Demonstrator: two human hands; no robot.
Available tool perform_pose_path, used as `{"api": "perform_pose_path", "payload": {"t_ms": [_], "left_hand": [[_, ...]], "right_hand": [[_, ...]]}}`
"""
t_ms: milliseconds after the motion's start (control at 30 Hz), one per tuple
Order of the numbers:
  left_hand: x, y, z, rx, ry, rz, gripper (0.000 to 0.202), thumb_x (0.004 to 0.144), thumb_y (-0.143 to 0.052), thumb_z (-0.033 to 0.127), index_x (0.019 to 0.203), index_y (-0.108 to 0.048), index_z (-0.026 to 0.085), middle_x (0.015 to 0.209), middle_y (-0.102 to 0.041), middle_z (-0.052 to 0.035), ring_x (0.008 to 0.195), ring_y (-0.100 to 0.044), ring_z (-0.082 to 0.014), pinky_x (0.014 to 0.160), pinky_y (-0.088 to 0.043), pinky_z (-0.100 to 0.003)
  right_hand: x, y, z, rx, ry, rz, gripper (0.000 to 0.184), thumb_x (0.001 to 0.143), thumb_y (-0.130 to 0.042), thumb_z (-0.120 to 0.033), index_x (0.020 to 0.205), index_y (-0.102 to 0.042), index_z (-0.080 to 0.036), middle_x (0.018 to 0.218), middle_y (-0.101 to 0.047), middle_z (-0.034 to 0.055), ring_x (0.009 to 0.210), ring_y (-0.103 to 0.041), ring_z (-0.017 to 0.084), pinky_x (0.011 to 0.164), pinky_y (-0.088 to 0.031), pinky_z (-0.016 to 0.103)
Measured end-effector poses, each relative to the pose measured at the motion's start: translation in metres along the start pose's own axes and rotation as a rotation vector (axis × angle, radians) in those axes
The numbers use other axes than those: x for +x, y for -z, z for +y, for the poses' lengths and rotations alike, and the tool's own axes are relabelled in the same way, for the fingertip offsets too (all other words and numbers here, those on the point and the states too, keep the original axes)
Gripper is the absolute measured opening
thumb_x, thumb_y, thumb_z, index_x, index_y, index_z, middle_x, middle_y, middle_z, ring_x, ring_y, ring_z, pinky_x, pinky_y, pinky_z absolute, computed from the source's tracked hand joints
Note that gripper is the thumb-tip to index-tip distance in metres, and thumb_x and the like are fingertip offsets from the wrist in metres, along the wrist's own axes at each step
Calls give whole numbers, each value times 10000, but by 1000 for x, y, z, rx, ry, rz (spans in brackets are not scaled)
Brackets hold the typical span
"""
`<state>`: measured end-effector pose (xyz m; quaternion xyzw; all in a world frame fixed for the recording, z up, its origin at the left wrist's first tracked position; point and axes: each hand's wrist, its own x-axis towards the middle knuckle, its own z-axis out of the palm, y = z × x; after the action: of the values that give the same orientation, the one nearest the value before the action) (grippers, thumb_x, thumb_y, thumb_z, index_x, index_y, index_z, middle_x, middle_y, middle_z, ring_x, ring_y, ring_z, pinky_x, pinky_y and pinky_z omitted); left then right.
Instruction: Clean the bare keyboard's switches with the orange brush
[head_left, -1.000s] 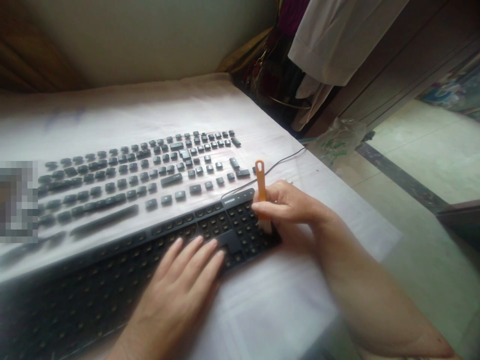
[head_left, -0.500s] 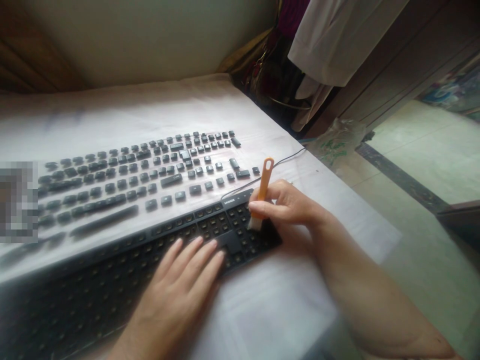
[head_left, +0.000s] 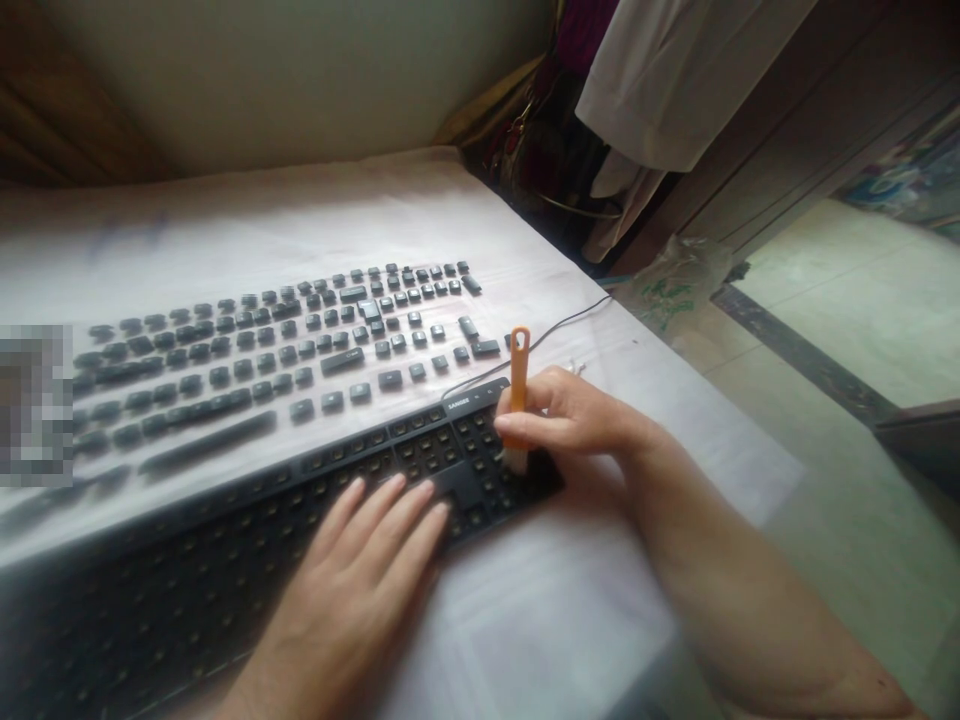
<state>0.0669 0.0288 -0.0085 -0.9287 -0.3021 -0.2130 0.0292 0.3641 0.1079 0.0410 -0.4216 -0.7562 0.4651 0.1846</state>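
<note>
Gripping an orange-handled brush point(head_left: 519, 375) nearly upright in the right hand point(head_left: 574, 412), bristles point(head_left: 514, 461) down among the bare key sockets at the right end of a black keyboard point(head_left: 459, 488), and resting the left hand point(head_left: 352, 570) palm-down, open, fingers extended over the near side, well apart from the brush. Set at a slant on a white-covered tabletop point(head_left: 525, 610), left end running out of frame. Visible past the right end: white cover out to the tabletop's side edge, crossed by the right forearm point(head_left: 720, 540), with pale floor point(head_left: 825, 260) beyond. Laid out near the keyboard's far side: rows of loose black keycaps point(head_left: 390, 379), blocking the way directly behind, then more white cover back to the wall point(head_left: 315, 80). Trailing between keycaps and right hand to the tabletop's edge: a thin black cable point(head_left: 559, 323). Hanging beyond the far right corner: pale garments point(head_left: 667, 80), above a plastic bag point(head_left: 667, 290) with green print.
</note>
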Motion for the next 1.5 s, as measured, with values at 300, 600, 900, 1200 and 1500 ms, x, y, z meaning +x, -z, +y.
{"api": "perform_pose_path", "payload": {"t_ms": [300, 600, 900, 1200, 1500], "left_hand": [[1, 1, 0, 13, -7, 5, 343, 1028, -493, 264, 1321, -659, 197, 1368, -690, -60, 1331, -587, -225, 1267, -235, -412], [3, 3, -1, 14, -14, 9, 329, 1023, -503, 247, 1305, -666, 203, 1359, -696, -54, 1325, -591, -221, 1270, -222, -404], [2, 1, 0, -7, 1, 18, 334, 1017, -514, 241, 1312, -662, 188, 1378, -685, -64, 1346, -575, -228, 1276, -215, -411], [-1, 0, 1, -21, 20, 3, 335, 1029, -497, 258, 1310, -667, 193, 1384, -680, -59, 1348, -568, -235, 1267, -232, -417], [0, 1, 1, -13, 4, -5, 339, 1024, -507, 254, 1316, -666, 189, 1386, -678, -66, 1348, -568, -239, 1272, -216, -412]], "right_hand": [[-3, 1, 4, 28, 8, 132, 332, 941, -614, -430, 770, -663, -150, 667, -661, 22, 611, -594, 127, 591, -466, 228], [2, -3, 1, -96, 3, 91, 280, 943, -559, -333, 754, -666, -157, 676, -709, 33, 623, -627, 139, 609, -467, 228], [0, 1, 0, 9, 39, 41, 291, 928, -573, -322, 687, -599, -163, 601, -593, -7, 542, -530, 104, 532, -421, 208], [2, -7, 2, 14, 101, 129, 250, 938, -617, -347, 811, -686, -143, 687, -689, 36, 622, -617, 135, 589, -483, 222], [4, -12, 5, -120, 191, 142, 251, 957, -604, -310, 823, -719, -131, 713, -730, 43, 629, -657, 134, 627, -489, 222]]}}
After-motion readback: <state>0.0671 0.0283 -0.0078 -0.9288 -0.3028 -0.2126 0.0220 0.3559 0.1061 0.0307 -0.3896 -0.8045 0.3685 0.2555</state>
